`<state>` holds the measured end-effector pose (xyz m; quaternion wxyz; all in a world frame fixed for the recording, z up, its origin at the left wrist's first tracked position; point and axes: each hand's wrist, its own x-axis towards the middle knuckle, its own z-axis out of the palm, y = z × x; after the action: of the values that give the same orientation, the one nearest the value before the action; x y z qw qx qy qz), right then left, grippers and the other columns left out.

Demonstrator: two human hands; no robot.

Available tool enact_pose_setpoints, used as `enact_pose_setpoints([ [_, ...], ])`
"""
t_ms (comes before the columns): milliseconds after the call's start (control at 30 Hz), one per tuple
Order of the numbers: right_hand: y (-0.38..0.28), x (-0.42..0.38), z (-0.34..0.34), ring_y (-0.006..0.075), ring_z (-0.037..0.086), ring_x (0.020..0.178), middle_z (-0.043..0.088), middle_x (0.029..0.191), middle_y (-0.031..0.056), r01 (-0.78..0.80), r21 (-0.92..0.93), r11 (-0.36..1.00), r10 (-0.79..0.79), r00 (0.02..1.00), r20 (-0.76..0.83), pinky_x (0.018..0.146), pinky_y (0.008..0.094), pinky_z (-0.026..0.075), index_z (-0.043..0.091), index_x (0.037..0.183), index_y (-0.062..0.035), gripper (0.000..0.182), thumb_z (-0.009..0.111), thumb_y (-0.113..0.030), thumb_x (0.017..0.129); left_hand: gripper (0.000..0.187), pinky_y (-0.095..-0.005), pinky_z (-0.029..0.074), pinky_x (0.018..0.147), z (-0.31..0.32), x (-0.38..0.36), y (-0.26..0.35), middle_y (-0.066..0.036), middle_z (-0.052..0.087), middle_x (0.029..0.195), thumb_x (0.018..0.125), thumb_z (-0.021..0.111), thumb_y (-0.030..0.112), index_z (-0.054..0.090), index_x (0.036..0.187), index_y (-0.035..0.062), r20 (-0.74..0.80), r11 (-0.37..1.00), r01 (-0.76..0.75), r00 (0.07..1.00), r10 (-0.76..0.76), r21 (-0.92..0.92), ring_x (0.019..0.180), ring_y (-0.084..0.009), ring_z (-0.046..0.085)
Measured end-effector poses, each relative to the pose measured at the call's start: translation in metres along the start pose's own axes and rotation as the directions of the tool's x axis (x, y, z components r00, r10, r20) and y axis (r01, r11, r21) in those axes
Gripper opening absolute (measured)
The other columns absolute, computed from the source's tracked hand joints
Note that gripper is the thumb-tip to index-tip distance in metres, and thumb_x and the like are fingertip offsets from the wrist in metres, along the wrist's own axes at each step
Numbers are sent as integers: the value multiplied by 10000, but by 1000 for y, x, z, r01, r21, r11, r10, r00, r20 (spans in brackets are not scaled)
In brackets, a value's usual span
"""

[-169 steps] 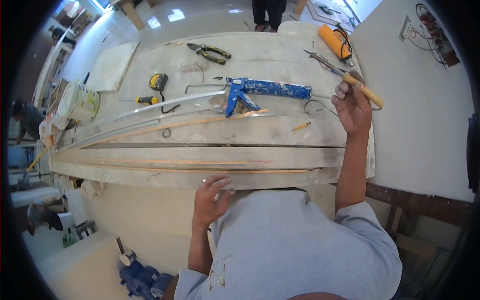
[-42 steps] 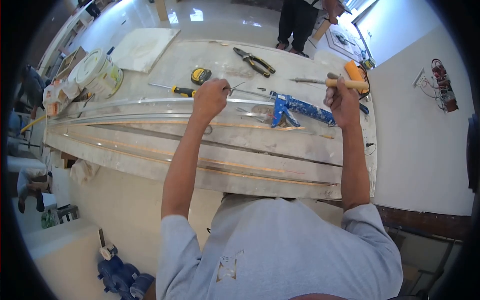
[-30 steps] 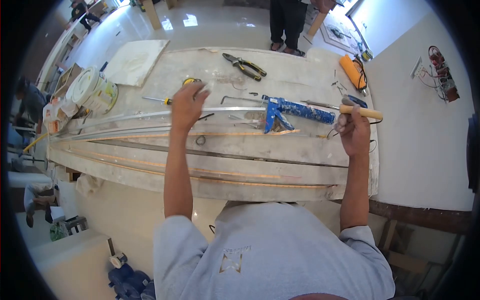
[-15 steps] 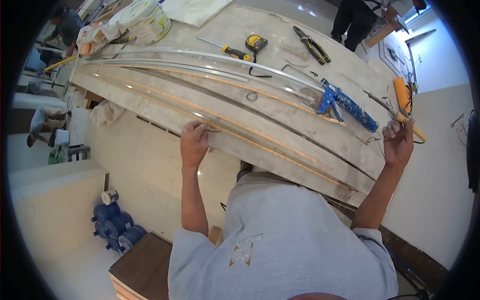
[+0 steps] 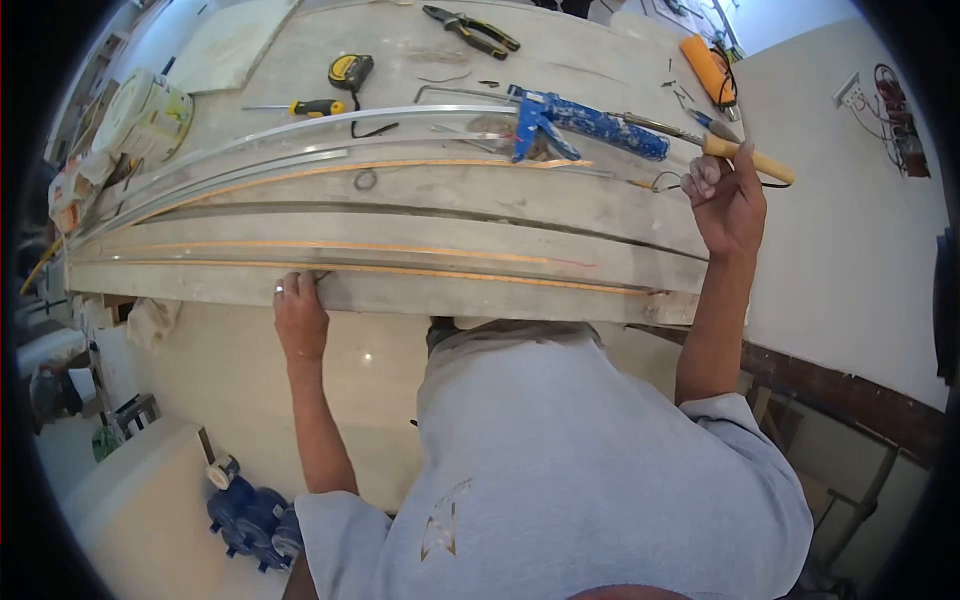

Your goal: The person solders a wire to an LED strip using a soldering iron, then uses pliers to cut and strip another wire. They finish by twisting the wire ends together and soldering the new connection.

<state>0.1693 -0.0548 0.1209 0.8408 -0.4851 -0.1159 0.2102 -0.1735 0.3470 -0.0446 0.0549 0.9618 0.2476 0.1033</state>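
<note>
My right hand [image 5: 732,205] is closed round the wooden handle of a soldering iron [image 5: 765,165] at the right end of the bench, its metal shaft pointing left. A thin wire loop [image 5: 665,182] lies close to those fingers. At the front edge, my left hand [image 5: 302,318] pinches a short thin dark wire [image 5: 323,276]; the fingers cover part of it. Just beyond the left fingertips runs a long yellow-orange strip [image 5: 450,274]. A second, similar strip [image 5: 400,248] lies parallel behind it.
A blue caulking gun [image 5: 610,130], pliers [image 5: 472,32], a tape measure [image 5: 350,72] and a screwdriver [image 5: 310,108] lie on the bench [image 5: 440,225]. Long metal profiles [image 5: 300,128] curve leftward. A white bucket [image 5: 155,115] stands left; an orange tool [image 5: 708,70] lies back right.
The view has turned, so the bench lies more level and its contents sit further left. Both hands keep their holds, the left by the strip and the right on the soldering iron.
</note>
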Motion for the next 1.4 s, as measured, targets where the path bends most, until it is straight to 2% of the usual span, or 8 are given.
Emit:
enact_pose_setpoints([
  [233, -9, 24, -45, 120, 482, 586, 534, 669, 30, -59, -38, 998, 61, 997, 54, 620, 289, 404, 551, 1258, 23, 468, 473, -383, 1038, 116, -411, 500, 753, -27, -15, 53, -180, 608, 909, 811, 606, 33, 576, 922, 22, 130, 985, 67, 987, -89, 161, 843, -336, 602],
  [267, -8, 23, -51, 120, 482, 586, 534, 669, 30, -64, -24, 998, 65, 996, 64, 620, 289, 404, 551, 1258, 23, 468, 473, -383, 1038, 116, -364, 499, 722, -31, -25, 76, -155, 628, 897, 829, 604, 31, 588, 944, 20, 209, 958, 252, 953, -221, -138, 803, -276, 611],
  [367, 1, 24, -77, 123, 480, 591, 534, 679, 29, -152, 7, 988, 148, 971, 190, 621, 296, 417, 545, 1271, 26, 499, 485, -406, 1029, 133, -240, 463, 650, -28, -63, 163, -57, 657, 898, 897, 598, 44, 618, 1026, 16, 362, 336, 465, 873, -326, -819, 743, -101, 585],
  [600, 30, 25, -99, 141, 544, 754, 576, 889, 50, -286, 38, 957, 269, 932, 241, 679, 302, 462, 544, 1288, 27, 511, 522, -403, 1014, 180, -227, 456, 631, 4, -95, 323, -42, 621, 899, 945, 626, 86, 628, 1101, -3, 561, -511, 359, 762, -322, -781, 718, -99, 557],
  [800, 43, 25, -113, 152, 554, 834, 575, 949, 61, -289, 3, 957, 275, 914, 299, 730, 308, 484, 544, 1284, 31, 474, 519, -363, 1020, 103, -243, 493, 647, 21, -84, 367, -81, 664, 910, 949, 619, 72, 622, 1022, -1, 630, -640, 296, 674, -386, -709, 718, -132, 612],
  [1033, 33, 34, -124, 162, 549, 843, 561, 924, 55, -268, 75, 961, 235, 926, 294, 735, 314, 487, 552, 1266, 24, 447, 517, -350, 1025, 97, -250, 501, 663, 11, -60, 347, -69, 684, 855, 935, 620, 56, 643, 988, -22, 487, -305, 380, 657, -576, -873, 754, -118, 639],
  [1133, 32, 33, -131, 166, 550, 834, 558, 919, 56, -236, 132, 963, 191, 938, 289, 732, 319, 487, 556, 1261, 20, 442, 519, -352, 1024, 107, -242, 482, 670, -22, -20, 302, -60, 681, 811, 927, 620, 46, 675, 984, -26, 83, 337, 370, 771, -632, -866, 743, -89, 596],
  [1400, 29, 27, -136, 158, 547, 819, 562, 909, 42, -208, 167, 964, 174, 965, 194, 725, 321, 482, 567, 1248, 19, 422, 524, -336, 1023, 71, -413, 499, 751, -48, 163, 225, -149, 676, 905, 849, 642, 55, 685, 901, 32, -302, 937, -70, 953, -40, -344, 856, -355, 639],
])
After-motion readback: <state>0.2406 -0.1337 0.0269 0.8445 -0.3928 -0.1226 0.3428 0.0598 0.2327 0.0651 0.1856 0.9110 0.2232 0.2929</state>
